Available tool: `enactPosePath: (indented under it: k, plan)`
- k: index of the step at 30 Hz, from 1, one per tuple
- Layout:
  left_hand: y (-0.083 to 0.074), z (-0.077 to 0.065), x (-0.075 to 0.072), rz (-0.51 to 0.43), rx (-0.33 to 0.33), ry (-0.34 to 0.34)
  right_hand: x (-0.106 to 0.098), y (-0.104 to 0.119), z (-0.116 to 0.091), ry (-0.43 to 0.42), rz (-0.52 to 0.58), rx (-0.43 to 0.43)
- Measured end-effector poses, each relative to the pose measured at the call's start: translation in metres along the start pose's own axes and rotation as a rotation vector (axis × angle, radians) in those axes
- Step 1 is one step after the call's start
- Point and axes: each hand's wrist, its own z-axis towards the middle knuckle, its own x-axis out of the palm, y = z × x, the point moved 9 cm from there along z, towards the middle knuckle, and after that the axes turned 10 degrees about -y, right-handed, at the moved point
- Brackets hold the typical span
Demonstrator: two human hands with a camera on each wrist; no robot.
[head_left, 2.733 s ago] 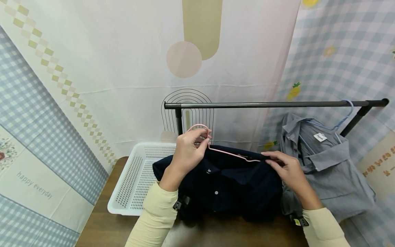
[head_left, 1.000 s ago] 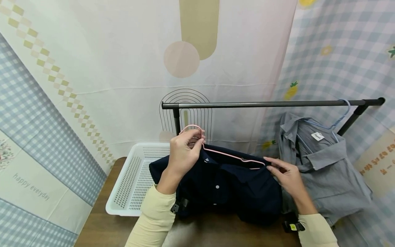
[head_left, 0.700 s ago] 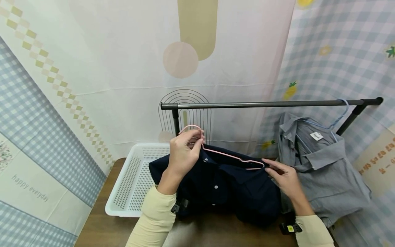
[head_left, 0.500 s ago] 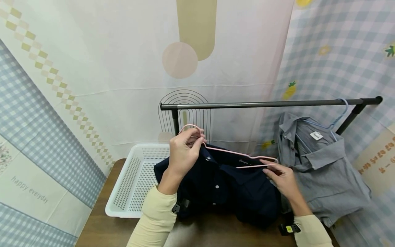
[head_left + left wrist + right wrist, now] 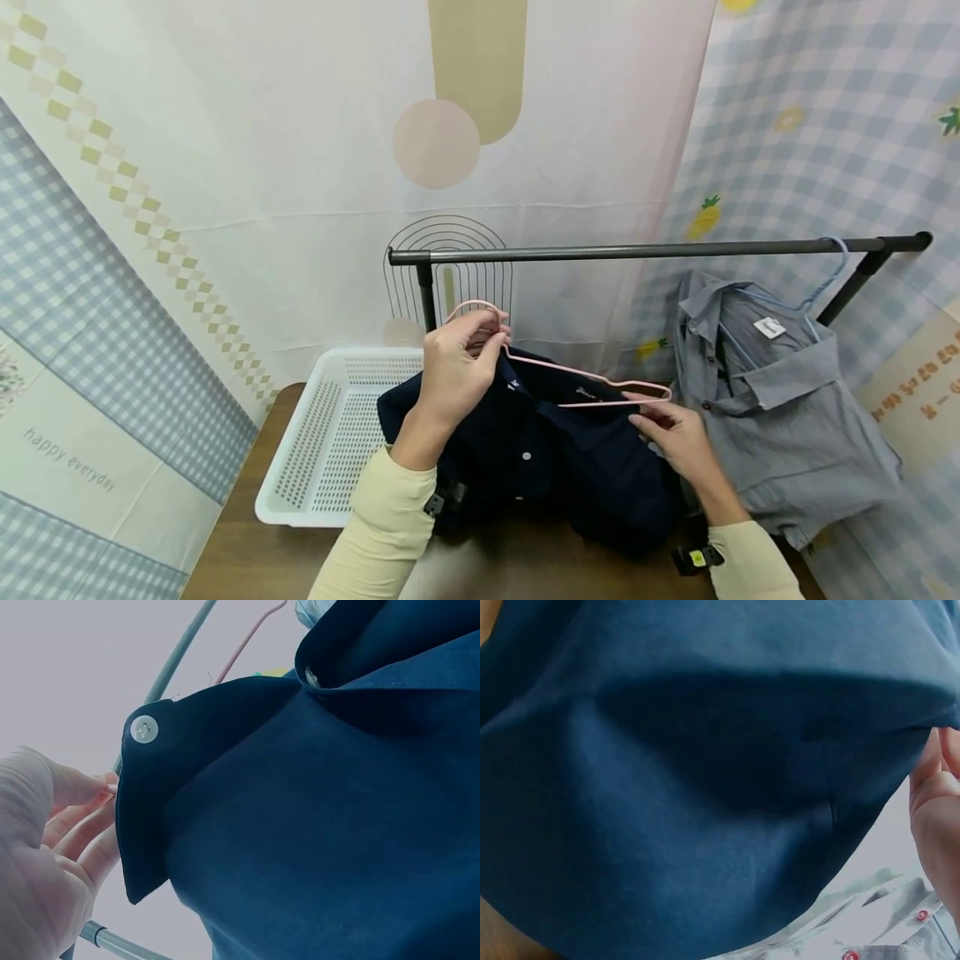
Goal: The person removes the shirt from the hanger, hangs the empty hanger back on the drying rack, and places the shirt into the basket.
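Note:
In the head view a navy shirt (image 5: 525,467) with white buttons hangs in front of me, its collar spread. My left hand (image 5: 459,367) pinches a pink clothes hanger (image 5: 577,371) just below its hook. The hanger's right end lies over the shirt's neck opening and sticks out past its edge; its left end is hidden by the hand and cloth. My right hand (image 5: 671,429) pinches the shirt's edge right beneath that end. Up close in the left wrist view, a buttoned collar tip (image 5: 146,802) stands beside the fingers. Navy cloth fills most of the right wrist view.
A dark metal rail (image 5: 600,252) runs across behind the hands. From its right part a grey shirt (image 5: 795,442) hangs on a blue hanger (image 5: 821,292). To the left, a white perforated basket (image 5: 322,458) rests on the wooden table (image 5: 247,554).
The hanger's right end, within the shirt's neck before, now juts out above the cloth. My right hand has come slightly left and down with the shirt's edge; the left keeps its pinch.

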Motion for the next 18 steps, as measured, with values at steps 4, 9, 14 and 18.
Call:
enactPosePath:
  k: [4,9,14,18]
  plan:
    - [-0.001,0.0,0.001,0.019,0.013,0.007,0.003,0.0,0.0,0.053,0.032,0.044]
    - [-0.002,-0.001,0.005,0.014,0.012,0.025,0.005,0.002,0.002,0.086,0.08,0.084]
    - [-0.002,-0.002,0.009,0.014,0.018,0.031,0.006,0.014,0.004,0.153,0.185,0.015]
    - [-0.003,-0.003,0.011,0.026,0.024,0.031,0.004,0.026,0.003,0.199,0.167,-0.041]
